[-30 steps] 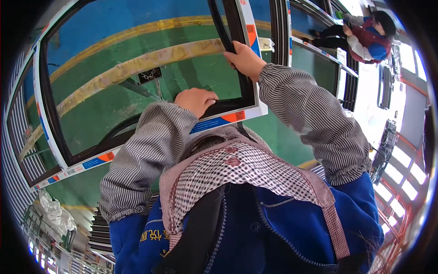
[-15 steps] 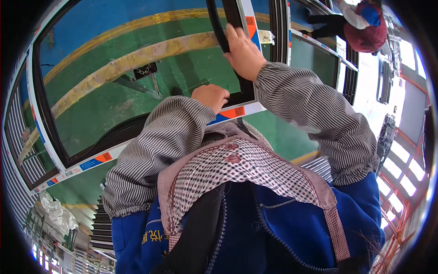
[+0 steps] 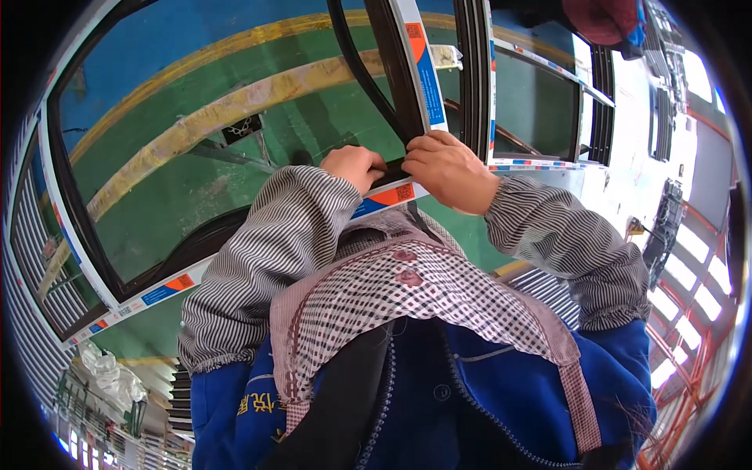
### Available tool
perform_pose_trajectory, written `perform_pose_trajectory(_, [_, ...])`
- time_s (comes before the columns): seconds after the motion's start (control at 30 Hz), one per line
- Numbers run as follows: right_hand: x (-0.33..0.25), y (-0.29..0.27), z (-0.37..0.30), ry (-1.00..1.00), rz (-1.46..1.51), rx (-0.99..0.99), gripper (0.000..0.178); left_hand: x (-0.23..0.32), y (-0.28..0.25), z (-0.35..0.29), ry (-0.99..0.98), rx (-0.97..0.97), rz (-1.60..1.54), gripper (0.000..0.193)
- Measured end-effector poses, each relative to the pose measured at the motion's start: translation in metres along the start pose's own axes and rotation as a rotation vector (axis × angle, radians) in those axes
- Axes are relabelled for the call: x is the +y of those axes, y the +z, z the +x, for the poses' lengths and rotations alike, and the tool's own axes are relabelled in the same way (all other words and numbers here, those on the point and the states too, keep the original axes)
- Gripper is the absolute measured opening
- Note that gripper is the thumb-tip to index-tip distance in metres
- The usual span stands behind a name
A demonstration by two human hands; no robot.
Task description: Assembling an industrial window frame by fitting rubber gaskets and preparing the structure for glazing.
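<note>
Pinching one black rubber gasket strip (image 3: 368,74) at the near corner of one window frame (image 3: 419,70) — left hand (image 3: 354,166) and right hand (image 3: 445,168), nearly touching. Both hands close fingers on the strip against the frame's corner — a second framed window (image 3: 540,102) stands just beyond.

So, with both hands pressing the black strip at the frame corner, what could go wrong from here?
1. The black rubber strip hangs loose above the corner, so it might kink or seat unevenly.
2. The left hand and right hand crowd the window frame corner, so the fingers could get pinched.
</note>
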State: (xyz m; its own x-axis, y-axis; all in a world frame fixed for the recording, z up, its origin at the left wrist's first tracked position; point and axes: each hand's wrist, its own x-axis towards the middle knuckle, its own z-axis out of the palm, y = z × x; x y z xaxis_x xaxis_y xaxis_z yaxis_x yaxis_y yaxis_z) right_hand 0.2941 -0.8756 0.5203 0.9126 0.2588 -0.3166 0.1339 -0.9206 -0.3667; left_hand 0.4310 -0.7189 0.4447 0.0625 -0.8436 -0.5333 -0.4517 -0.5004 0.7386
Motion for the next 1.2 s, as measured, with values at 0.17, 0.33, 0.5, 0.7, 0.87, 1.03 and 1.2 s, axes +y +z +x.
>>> perform_pose_trajectory(0.17, [-0.005,-0.014,-0.014,0.133,0.147,0.354,0.021,-0.003,0.002,-0.002,-0.009,0.018,-0.07,0.024])
perform_pose_trajectory(0.33, [-0.009,-0.02,-0.051,0.379,0.245,0.454,0.019,-0.005,0.001,-0.002,0.002,0.012,-0.068,0.024])
perform_pose_trajectory(0.5, [-0.029,0.004,-0.067,0.423,0.346,0.446,0.025,0.007,0.004,-0.006,0.163,0.106,0.172,0.017])
perform_pose_trajectory(0.7, [-0.045,0.01,-0.007,0.232,0.201,0.402,0.054,0.007,0.003,-0.01,0.135,0.114,0.098,0.016])
perform_pose_trajectory(0.87, [-0.038,0.043,0.016,0.203,0.064,0.324,0.055,0.017,0.02,-0.034,0.114,0.17,0.142,0.04])
perform_pose_trajectory(1.03, [-0.028,0.051,0.022,0.155,0.154,0.333,0.05,0.023,0.039,-0.04,0.111,0.377,0.326,0.047])
perform_pose_trajectory(1.2, [-0.023,0.057,0.018,0.075,0.156,0.321,0.045,0.02,0.038,-0.042,0.192,0.411,0.36,0.039])
